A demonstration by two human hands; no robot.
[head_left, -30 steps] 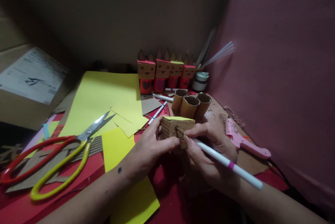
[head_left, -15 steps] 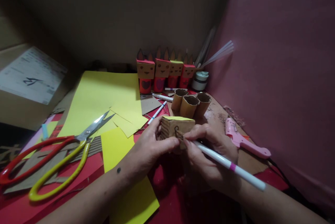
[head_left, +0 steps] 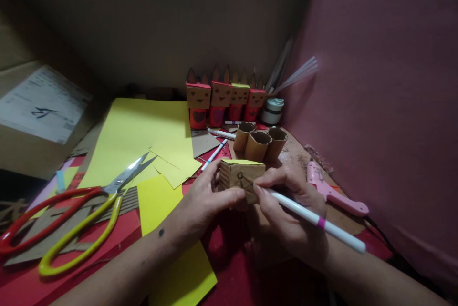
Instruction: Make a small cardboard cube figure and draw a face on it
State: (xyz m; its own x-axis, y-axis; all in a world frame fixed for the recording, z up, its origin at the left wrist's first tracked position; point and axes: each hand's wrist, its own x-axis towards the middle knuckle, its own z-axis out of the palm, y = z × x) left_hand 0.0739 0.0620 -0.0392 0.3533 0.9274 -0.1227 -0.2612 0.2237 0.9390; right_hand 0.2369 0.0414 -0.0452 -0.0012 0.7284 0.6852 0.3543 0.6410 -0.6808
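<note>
A small cardboard box (head_left: 232,168) with a yellow top is gripped by its left side and lower edge in my left hand (head_left: 211,196). On its front face is a small round outline in dark ink. My right hand (head_left: 293,201) pinches a white marker (head_left: 304,211) with a purple band, its tip at the front of the box. Just behind the box stand three cardboard tubes (head_left: 258,145). Farther back is a row of several cardboard figures (head_left: 198,96) with pointed ears, drawn faces and red bodies.
Scissors (head_left: 119,182) with red and yellow handles lie on the left, over cardboard scraps. Yellow paper sheets (head_left: 143,120) spread behind them. A pink glue gun (head_left: 336,194) with its cord lies at right. Other markers (head_left: 214,154), a small lidded jar (head_left: 273,110) and glue sticks (head_left: 300,72) are farther back.
The marker tip has shifted slightly right and up across the box face, with my right hand moving along. The round outline now shows more fully. My left hand keeps its grip.
</note>
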